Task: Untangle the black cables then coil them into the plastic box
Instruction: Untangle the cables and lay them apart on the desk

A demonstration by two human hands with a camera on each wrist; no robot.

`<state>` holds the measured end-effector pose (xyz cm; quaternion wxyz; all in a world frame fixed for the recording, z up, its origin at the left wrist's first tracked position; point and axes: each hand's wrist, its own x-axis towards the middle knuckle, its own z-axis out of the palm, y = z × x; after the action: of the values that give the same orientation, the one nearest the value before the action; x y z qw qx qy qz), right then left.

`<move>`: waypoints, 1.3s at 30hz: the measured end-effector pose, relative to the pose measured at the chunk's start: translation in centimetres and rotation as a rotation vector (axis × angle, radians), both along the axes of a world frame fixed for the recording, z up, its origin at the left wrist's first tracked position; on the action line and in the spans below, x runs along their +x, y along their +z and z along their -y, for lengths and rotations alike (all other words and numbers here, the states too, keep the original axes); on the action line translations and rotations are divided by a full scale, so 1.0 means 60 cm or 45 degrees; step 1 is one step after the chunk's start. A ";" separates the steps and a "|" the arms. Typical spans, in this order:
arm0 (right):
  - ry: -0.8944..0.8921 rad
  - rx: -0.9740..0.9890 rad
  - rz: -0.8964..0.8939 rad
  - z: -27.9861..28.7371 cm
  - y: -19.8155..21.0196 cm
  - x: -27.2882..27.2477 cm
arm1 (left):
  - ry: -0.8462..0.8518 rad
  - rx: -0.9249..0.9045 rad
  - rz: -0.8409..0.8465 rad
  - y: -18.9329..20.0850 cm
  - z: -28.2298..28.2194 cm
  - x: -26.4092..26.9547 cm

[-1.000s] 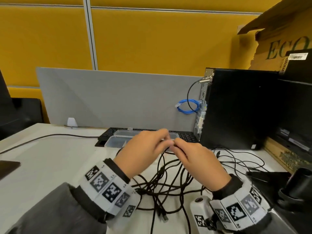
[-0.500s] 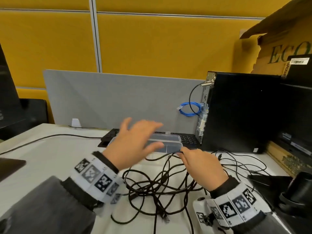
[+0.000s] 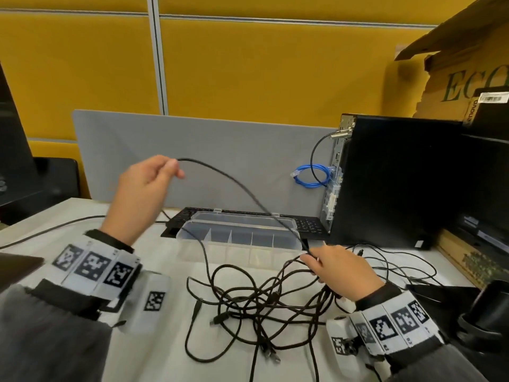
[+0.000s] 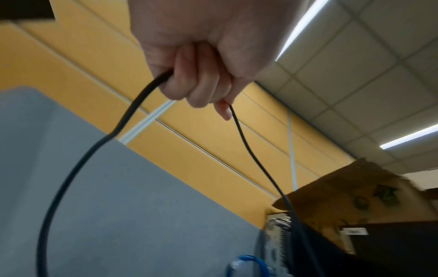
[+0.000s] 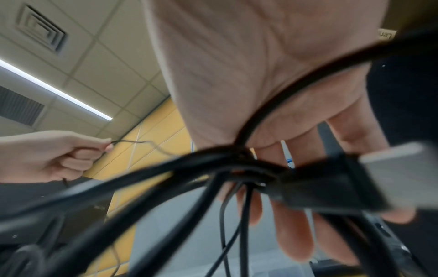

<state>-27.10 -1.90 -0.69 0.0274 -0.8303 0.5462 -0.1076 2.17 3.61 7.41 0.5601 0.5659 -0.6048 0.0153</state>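
Note:
My left hand (image 3: 173,166) is raised above the desk and pinches one black cable (image 3: 234,183) between thumb and fingers, which the left wrist view (image 4: 201,93) also shows. That cable arcs down to my right hand (image 3: 309,255), which holds it low at the edge of the tangle of black cables (image 3: 261,299) on the white desk. In the right wrist view, cable strands and a USB plug (image 5: 391,168) cross under the palm. The clear plastic box (image 3: 239,252) stands with its lid up just behind the tangle, its compartments holding nothing.
A black keyboard (image 3: 308,224) lies behind the box, against a grey divider (image 3: 220,150). A black computer tower (image 3: 399,183) with a blue cable coil (image 3: 311,176) stands at the right, a cardboard box (image 3: 468,78) above it. Dark objects (image 3: 490,307) sit at the right edge.
My left hand has taken one cable and lifted it up and to the left, away from my right hand. The right hand stays low on the tangle.

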 end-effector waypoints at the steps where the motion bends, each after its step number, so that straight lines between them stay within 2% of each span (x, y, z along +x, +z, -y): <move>1: 0.004 0.020 0.005 0.000 0.000 0.001 | 0.079 0.030 0.011 -0.001 -0.001 0.012; 6: 0.016 0.114 0.037 0.002 -0.003 0.002 | 0.310 0.136 0.011 -0.012 -0.003 0.042; 13: 0.070 0.147 0.009 0.005 -0.009 0.001 | 0.397 0.064 -0.085 -0.014 -0.002 0.056; 18: 0.047 0.146 0.086 0.011 -0.009 -0.002 | 0.446 0.399 0.059 -0.040 0.011 0.069; 21: 0.055 0.104 0.052 0.011 -0.011 -0.001 | 0.537 0.564 0.210 -0.053 0.010 0.080; 27: 0.066 -0.112 0.008 0.004 -0.006 0.007 | 0.710 0.490 0.310 -0.043 -0.012 0.094; 33: 0.152 -0.734 0.240 -0.010 -0.007 0.043 | 0.758 0.381 0.294 -0.038 -0.025 0.100; 36: 0.198 -0.750 0.274 -0.015 -0.016 0.058 | 0.678 0.400 0.393 -0.044 -0.020 0.087; 39: 0.120 -0.785 0.268 -0.012 -0.022 0.057 | 0.571 0.447 0.470 -0.054 -0.008 0.073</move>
<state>-23.67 -1.16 -1.98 -0.1640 -0.8080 0.4432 -0.3518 6.52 4.09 4.14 0.3178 0.7603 -0.5500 0.1358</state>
